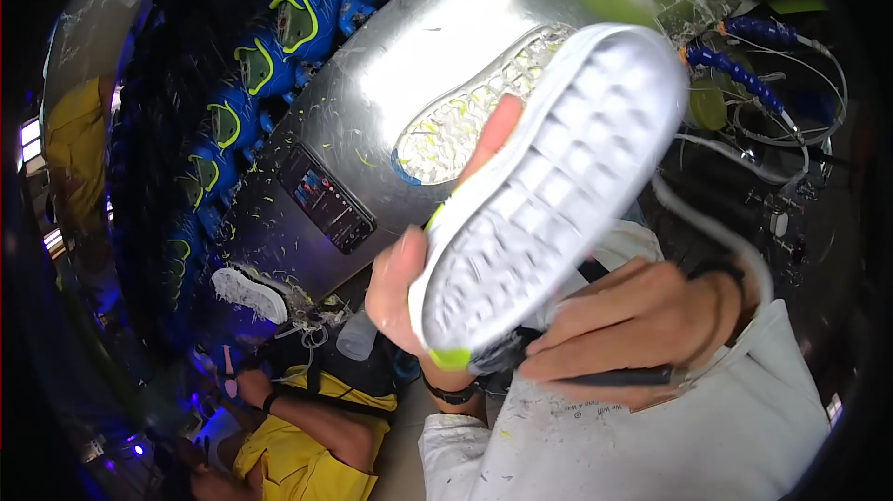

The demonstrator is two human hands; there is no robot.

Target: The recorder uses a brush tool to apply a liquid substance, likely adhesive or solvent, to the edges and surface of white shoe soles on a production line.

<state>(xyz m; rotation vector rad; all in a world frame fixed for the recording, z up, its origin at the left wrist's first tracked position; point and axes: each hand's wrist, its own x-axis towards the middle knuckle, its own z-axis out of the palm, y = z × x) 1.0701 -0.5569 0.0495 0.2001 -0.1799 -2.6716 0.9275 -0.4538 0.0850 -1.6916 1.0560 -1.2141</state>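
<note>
My left hand (400, 287) grips a white shoe sole (567, 157) along its left edge, and the sole's lugged underside faces up. A lime-green patch shows at its near end, beside a dark part that is blurred. Close to that end, my right hand (633, 315) is closed round a slim dark-handled tool (619, 377); its tip is hidden or smeared by motion. Beyond the held piece, a second sole (428, 143), white with lime-green flecks, lies on the metal worktable (358, 143).
Blue shoes (302, 22) with lime trim stand in a row along the left. A phone (326, 199) and a small white sole (249, 294) lie on the table's near left. Blue jointed hoses (744, 78) and cables are at right. A person in yellow (307, 445) works at lower left.
</note>
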